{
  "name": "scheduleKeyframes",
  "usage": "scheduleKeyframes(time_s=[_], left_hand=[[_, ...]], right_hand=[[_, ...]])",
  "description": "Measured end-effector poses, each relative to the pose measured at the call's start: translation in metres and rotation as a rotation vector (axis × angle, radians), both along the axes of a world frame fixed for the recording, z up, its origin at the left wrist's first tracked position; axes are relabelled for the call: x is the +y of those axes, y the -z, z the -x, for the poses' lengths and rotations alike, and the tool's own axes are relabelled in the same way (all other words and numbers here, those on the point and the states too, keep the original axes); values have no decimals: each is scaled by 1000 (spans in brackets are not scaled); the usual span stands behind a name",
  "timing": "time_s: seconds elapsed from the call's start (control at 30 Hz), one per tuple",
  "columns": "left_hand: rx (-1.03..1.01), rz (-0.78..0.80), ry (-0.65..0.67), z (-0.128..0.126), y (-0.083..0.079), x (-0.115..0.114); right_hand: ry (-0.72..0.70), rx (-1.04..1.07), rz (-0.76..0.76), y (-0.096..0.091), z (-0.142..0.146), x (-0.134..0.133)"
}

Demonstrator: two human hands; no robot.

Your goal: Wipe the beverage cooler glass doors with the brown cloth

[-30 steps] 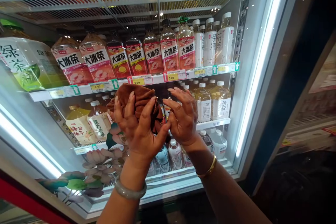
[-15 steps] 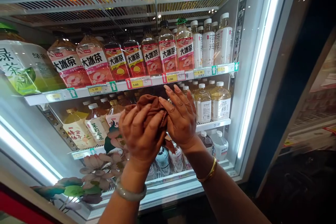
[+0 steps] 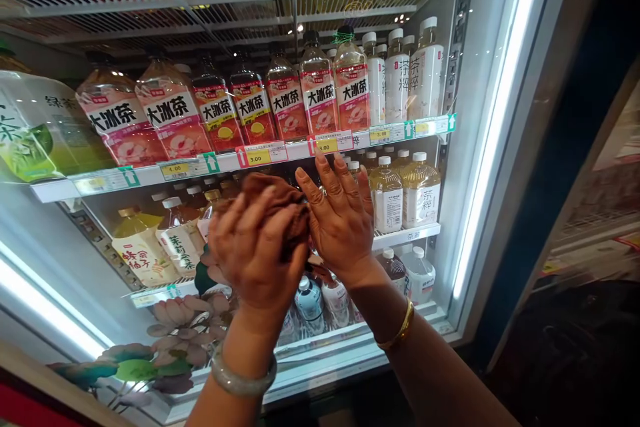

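Observation:
Both of my hands are raised in front of a glass-fronted drinks cooler. My left hand is closed around a bunched brown cloth, fingers curled over it. My right hand presses against the cloth's right side with its fingers bent and close together. The cloth sits between the two hands at the height of the middle shelf. A pale bangle is on my left wrist and a gold one on my right.
The upper shelf carries pink-labelled tea bottles and white-labelled bottles with price tags along its edge. Amber bottles stand on the middle shelf, water bottles below. A lit door frame runs down the right.
My hands have drawn together over the cloth, which is bunched smaller between them. My right hand went from apart with spread fingers to pressing on the cloth.

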State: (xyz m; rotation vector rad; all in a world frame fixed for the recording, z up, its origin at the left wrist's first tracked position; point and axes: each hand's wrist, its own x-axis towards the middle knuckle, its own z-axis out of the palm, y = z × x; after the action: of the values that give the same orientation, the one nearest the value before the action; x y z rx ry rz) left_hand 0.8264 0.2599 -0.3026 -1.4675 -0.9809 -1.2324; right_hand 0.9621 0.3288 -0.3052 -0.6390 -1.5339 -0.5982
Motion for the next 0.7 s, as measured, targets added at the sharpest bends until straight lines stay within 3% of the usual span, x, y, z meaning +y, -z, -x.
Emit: scheduleKeyframes(time_s=[0.13, 0.27, 0.37, 0.53, 0.6, 0.7], left_hand=[[57, 42, 17, 11, -5, -3], [-112, -18, -63, 35, -20, -13], [-108, -44, -63, 31, -16, -11], [122, -21, 60, 5, 6, 3], [139, -24, 55, 11, 4, 2], [-20, 24, 84, 35, -9, -6]], right_hand=[[-4, 30, 30, 1, 1, 0], [-30, 37, 43, 1, 0, -2], [-48, 38, 38, 1, 0, -2], [0, 42, 15, 0, 0, -2], [31, 39, 6, -1, 0, -3], [84, 25, 18, -1, 0, -3]])
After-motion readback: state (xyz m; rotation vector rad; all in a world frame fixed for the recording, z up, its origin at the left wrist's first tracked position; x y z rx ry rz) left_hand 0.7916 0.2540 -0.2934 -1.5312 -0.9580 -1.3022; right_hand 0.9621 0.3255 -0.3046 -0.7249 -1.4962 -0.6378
